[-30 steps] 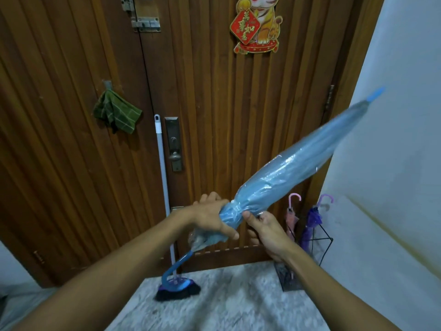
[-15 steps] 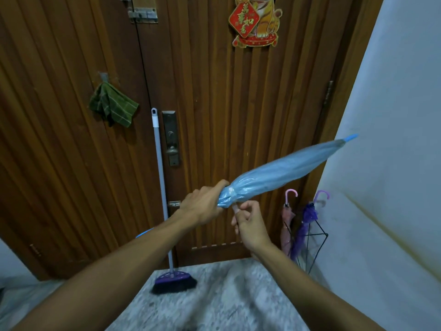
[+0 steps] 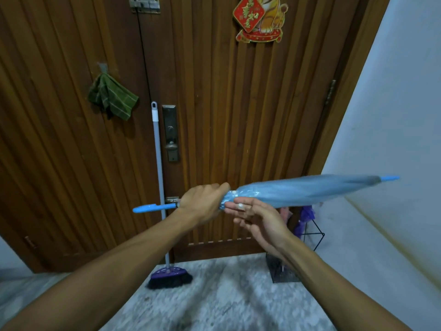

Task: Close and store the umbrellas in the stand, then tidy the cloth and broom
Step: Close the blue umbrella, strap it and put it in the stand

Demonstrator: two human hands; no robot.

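- Blue plastic, glossy and crinkled, wraps the closed umbrella (image 3: 303, 191) we hold level at chest height before a ribbed wooden door (image 3: 238, 103), its capped tip pointing right toward the pale wall (image 3: 393, 115).
- Our left hand (image 3: 202, 204) curls tightly round the gathered canopy where it meets the shaft; the slim blue handle (image 3: 152, 207) juts out to the left of that fist.
- Our right hand (image 3: 257, 218) lies palm up just beneath the canopy, fingers (image 3: 238, 206) mostly straight and touching the bunched folds, gripping nothing that we can make out.
- We judge the canopy is being neatened before storing: best to keep the folds twisted snug with the left grip, then turn the umbrella tip-down and lower it into the stand.
- Black wire stand (image 3: 312, 235), thin and angular, sits on the floor at the wall's foot, below the umbrella's right half; a purple umbrella (image 3: 304, 218) and a pinkish one are in it, partly hidden.
- Green checked cloth (image 3: 111, 97) hangs crumpled from a hook on the door.
- Grey-handled broom (image 3: 158, 187) leans upright against the door, its purple head and dark bristles on the speckled stone floor (image 3: 226, 302).
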